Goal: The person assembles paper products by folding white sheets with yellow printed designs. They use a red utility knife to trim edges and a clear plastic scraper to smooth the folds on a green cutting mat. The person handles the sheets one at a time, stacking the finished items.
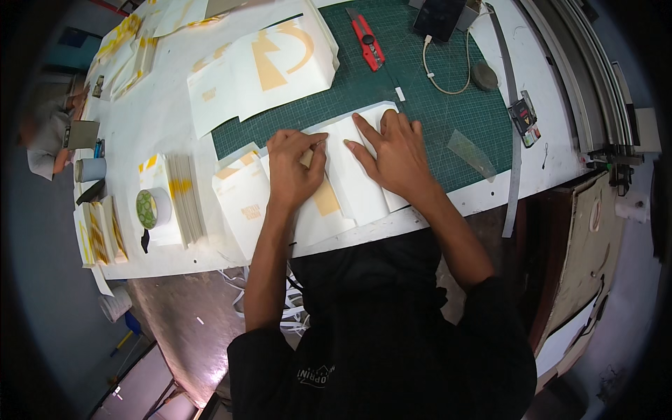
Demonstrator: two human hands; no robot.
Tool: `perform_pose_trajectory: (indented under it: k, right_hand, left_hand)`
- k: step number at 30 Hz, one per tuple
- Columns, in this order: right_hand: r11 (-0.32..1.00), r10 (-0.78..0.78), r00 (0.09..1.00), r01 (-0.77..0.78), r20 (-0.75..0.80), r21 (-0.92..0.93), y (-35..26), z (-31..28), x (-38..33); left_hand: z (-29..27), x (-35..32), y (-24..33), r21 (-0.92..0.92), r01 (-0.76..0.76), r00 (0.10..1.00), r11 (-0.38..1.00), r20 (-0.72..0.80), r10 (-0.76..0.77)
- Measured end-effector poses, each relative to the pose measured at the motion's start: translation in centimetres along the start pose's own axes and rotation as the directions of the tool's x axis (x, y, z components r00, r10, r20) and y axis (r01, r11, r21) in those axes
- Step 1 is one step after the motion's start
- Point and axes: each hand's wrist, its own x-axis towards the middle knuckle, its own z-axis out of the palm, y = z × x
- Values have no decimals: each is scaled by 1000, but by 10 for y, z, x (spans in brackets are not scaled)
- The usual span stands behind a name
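Observation:
A white paper sheet (360,189), folded along its length, lies in front of me near the table's front edge. The thumb and forefinger of my left hand (297,166) pinch together at its left side. My right hand (399,157) rests on the sheet's right part, thumb and forefinger stretched apart and the other fingers bent. Under and beside my left hand is white paper with tan print (241,185); part of it is hidden by the hand and forearm. Beyond both hands, a larger printed sheet (269,66) with a stepped edge lies partly on the green cutting mat (427,105).
A red utility knife (367,43) lies on the mat; a dark phone (439,17) with a white cable is at the far right. At right runs a steel ruler (513,168). To my left, a tape roll (148,208) sits against stacked folded paper (183,199). Another person (52,133) is far left.

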Motion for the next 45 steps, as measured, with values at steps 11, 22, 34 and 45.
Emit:
perform_pose_trajectory:
  k: [11,22,34,45]
  right_hand:
    - [999,-42,999,42,8,-10,0,1,3]
    - [998,-56,996,57,65,-10,4,-7,5]
    - [998,-62,996,62,62,-9,3,-6,4]
    - [986,-8,973,-31,229,166,23,3,57]
  left_hand:
    - [0,-1,-1,-10,4,1000,1000,-2,-4]
    - [3,-3,-2,79,93,996,992,7,-94]
    - [-1,4,1,49,13,996,999,87,-17]
    - [3,2,-1,113,-24,995,993,97,13]
